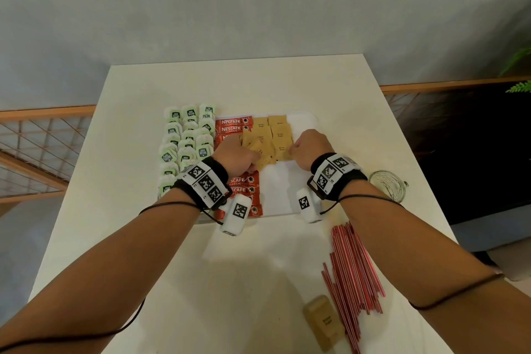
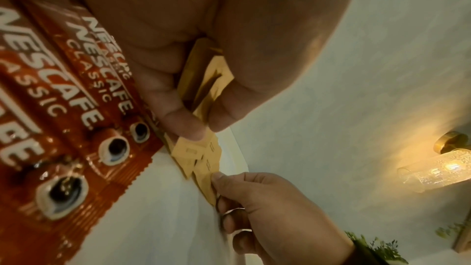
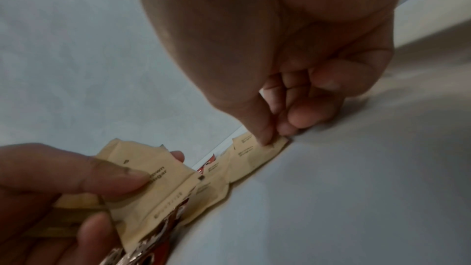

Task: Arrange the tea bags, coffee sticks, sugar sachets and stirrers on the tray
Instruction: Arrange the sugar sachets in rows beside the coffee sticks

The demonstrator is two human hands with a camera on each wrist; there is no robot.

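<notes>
A fan of brown sugar sachets [image 1: 260, 152] is held in the grip of the left hand [image 1: 234, 154], thumb and fingers curled round them above the white tray [image 1: 280, 195]. One sachet [image 3: 265, 149] lying flat in the tray's sugar rows is pinched at its corner by the right hand [image 1: 310, 145]. Green tea bags [image 1: 184, 141] and red coffee sticks [image 1: 234, 126] are laid out to the left, while red stirrers [image 1: 352, 270] lie on the desk [image 1: 138, 238] nearer the person.
</notes>
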